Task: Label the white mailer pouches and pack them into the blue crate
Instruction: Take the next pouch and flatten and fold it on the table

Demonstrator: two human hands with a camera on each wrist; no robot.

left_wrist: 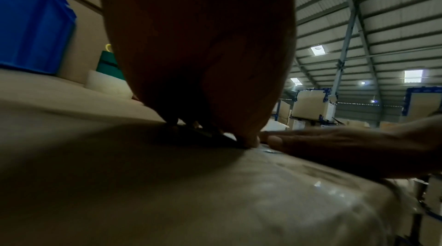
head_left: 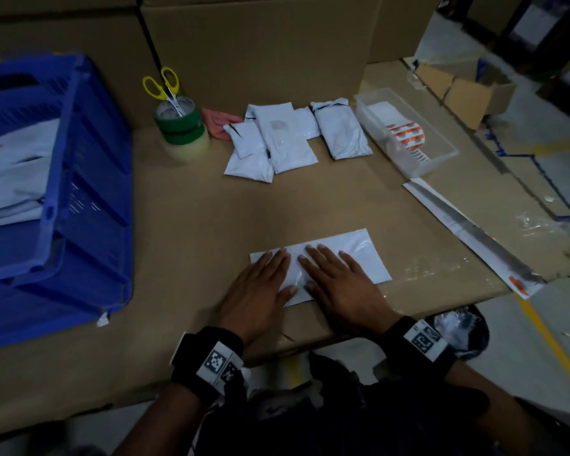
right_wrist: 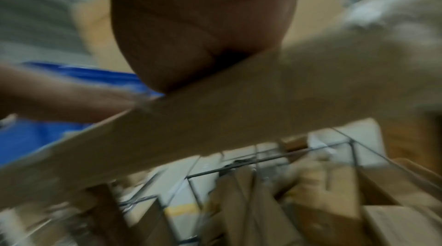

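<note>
A flat white mailer pouch (head_left: 359, 248) lies on the cardboard work surface near its front edge. Both hands press on it with straight fingers: my left hand (head_left: 260, 284) on its left half, my right hand (head_left: 336, 281) on its middle. Several more white pouches (head_left: 270, 143) lie in a heap at the back, one apart (head_left: 343, 133) to their right. The blue crate (head_left: 89, 179) stands at the left with white pouches (head_left: 14, 179) inside. In the left wrist view my left hand (left_wrist: 198, 61) touches the surface beside my right hand (left_wrist: 334, 144). The right wrist view is blurred.
A clear plastic tray (head_left: 441, 153) with orange-and-white labels (head_left: 407, 134) sits at the back right. Yellow scissors (head_left: 165, 87) stand in stacked tape rolls (head_left: 181, 133). A pink glove (head_left: 218, 123) lies beside them. A white backing strip (head_left: 474, 238) lies along the right edge. Large cartons (head_left: 260, 44) stand behind.
</note>
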